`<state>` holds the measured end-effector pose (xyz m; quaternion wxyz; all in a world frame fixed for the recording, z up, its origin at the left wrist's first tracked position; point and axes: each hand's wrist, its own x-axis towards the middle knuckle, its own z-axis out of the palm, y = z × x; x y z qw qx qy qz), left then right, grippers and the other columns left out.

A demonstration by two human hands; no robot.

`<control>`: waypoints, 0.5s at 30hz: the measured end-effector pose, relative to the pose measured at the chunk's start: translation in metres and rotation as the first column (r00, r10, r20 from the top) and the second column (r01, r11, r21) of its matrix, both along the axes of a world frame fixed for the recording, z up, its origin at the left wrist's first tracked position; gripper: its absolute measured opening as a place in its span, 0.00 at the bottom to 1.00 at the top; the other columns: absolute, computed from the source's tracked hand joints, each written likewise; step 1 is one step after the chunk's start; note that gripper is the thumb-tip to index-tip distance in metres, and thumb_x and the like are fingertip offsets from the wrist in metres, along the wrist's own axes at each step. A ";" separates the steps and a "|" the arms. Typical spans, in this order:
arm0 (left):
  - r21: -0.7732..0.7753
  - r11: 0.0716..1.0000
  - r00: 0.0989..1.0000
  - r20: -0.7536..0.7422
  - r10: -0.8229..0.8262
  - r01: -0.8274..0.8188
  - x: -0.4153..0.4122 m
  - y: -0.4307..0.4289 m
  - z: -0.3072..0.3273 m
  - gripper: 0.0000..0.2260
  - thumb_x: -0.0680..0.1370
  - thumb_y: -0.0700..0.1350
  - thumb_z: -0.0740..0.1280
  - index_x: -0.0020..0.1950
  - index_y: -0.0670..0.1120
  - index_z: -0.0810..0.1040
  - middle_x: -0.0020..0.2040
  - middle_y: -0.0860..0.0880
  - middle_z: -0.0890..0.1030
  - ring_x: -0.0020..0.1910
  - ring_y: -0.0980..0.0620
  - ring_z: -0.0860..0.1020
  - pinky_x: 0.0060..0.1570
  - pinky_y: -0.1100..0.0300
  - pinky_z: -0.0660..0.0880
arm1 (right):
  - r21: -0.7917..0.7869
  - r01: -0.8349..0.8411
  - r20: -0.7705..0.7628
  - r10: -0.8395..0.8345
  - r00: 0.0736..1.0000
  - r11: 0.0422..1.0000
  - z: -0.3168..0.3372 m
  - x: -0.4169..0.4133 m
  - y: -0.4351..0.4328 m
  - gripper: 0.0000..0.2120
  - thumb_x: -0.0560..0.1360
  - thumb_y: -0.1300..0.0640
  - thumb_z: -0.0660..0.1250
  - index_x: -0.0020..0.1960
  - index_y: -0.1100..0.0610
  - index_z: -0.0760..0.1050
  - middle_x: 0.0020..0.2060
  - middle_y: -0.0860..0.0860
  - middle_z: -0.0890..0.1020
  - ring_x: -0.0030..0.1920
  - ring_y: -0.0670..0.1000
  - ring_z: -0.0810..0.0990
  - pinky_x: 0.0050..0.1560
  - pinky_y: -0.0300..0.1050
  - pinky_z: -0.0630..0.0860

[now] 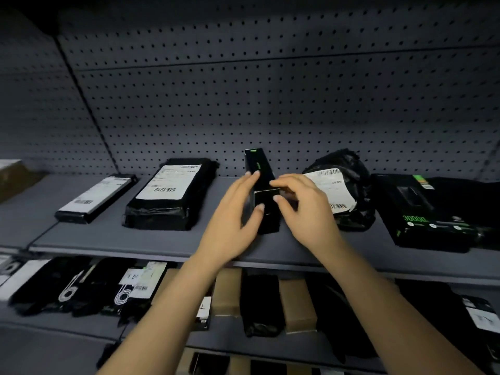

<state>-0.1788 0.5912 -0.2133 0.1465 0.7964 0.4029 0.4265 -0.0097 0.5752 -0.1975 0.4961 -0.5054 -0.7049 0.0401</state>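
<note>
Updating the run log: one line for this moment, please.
left hand, right hand hold black box | on shelf | labelled parcel to its left

A gray shelf [135,239] backed by pegboard [270,90] carries a brown carton [16,177] at far left, then a slim labelled parcel [94,198], a bagged parcel [167,196], a crumpled labelled bag [341,185] and a black-and-green carton [422,212]. The lower shelf [67,328] holds cable packs [67,288] and brown boxes [296,304].

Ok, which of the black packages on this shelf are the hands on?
The slim black box in the middle, held between the left hand and right hand. It has a green mark at its far end and no white label.
</note>
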 end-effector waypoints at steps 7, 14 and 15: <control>0.026 0.984 0.980 -0.087 0.180 -0.179 -0.013 -0.005 0.014 0.17 0.80 0.53 0.65 0.66 0.48 0.74 0.66 0.52 0.74 0.65 0.58 0.70 0.63 0.64 0.67 | -0.358 -0.082 -0.223 0.001 0.975 0.930 -0.013 -0.007 0.005 0.13 0.81 0.56 0.60 0.64 0.55 0.74 0.53 0.48 0.80 0.49 0.42 0.77 0.45 0.27 0.70; -0.315 0.879 0.906 0.109 0.408 -0.358 -0.015 0.002 -0.002 0.13 0.75 0.55 0.70 0.45 0.48 0.71 0.46 0.49 0.77 0.44 0.52 0.76 0.46 0.55 0.73 | -0.500 -0.003 -0.190 -0.106 0.976 0.866 -0.019 -0.025 0.014 0.18 0.82 0.55 0.60 0.71 0.54 0.70 0.63 0.51 0.77 0.48 0.47 0.75 0.46 0.34 0.65; -0.348 0.877 0.912 0.122 0.392 -0.331 -0.013 0.003 -0.006 0.11 0.75 0.52 0.70 0.47 0.47 0.72 0.47 0.50 0.78 0.45 0.53 0.77 0.49 0.56 0.74 | -0.492 0.025 -0.200 -0.141 0.970 0.870 -0.020 -0.025 0.013 0.18 0.81 0.55 0.61 0.71 0.54 0.70 0.63 0.50 0.78 0.48 0.47 0.75 0.47 0.33 0.66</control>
